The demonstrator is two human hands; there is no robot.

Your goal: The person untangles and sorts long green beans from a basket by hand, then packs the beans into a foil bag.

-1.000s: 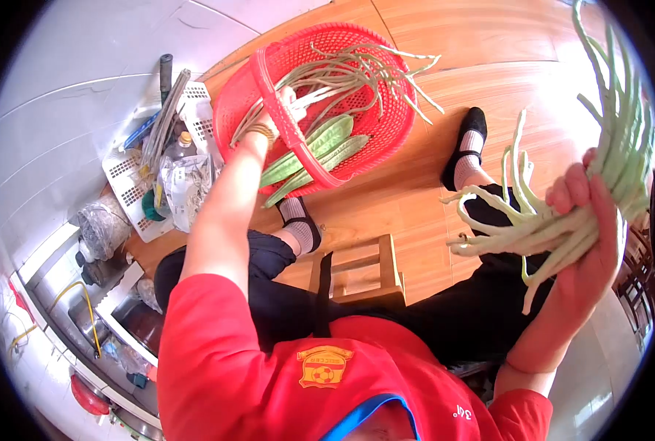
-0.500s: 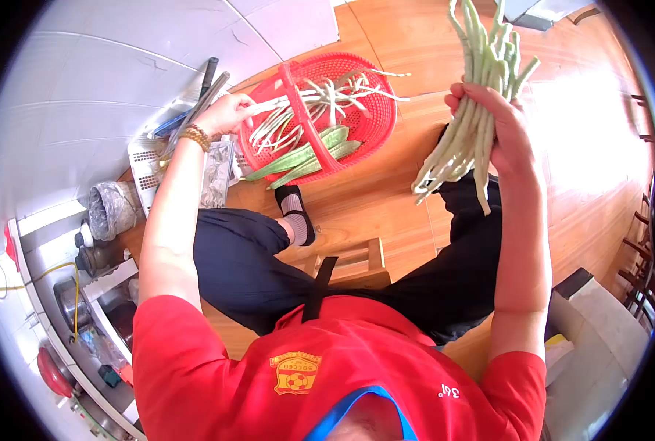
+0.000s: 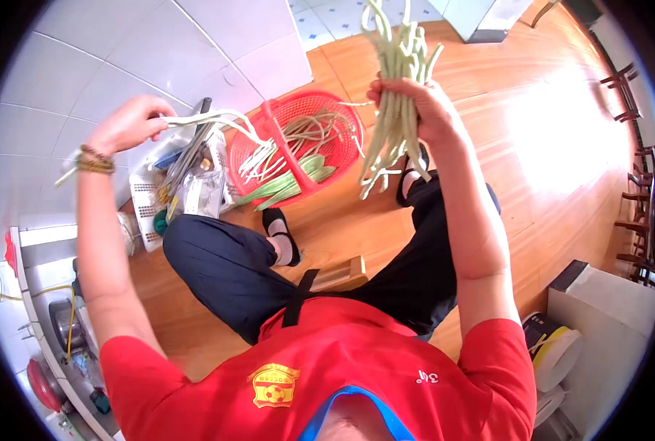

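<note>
My left hand [image 3: 133, 123], wearing a beaded bracelet, is closed on a few long beans [image 3: 213, 116] at the left, above the floor by the wall. Their far ends trail toward a red plastic basket [image 3: 346, 158]. More long beans [image 3: 316, 132] lie inside that basket, together with green ridged gourds [image 3: 291, 181] at its near side. My right hand [image 3: 432, 114] grips a thick bundle of long beans [image 3: 394, 62] upright, right of the basket, with the lower ends hanging beneath the fist.
A white plastic crate [image 3: 147, 209] with long-handled items stands left of the basket, against the tiled wall [image 3: 114, 66]. Between my legs is a wooden stool [image 3: 342, 273]. A white cabinet [image 3: 599, 309] and a bucket [image 3: 559, 356] are at the right.
My left hand has moved left and away from the basket, drawing a few long beans out. My right hand with its bundle appears further left, as the whole view has shifted too.
</note>
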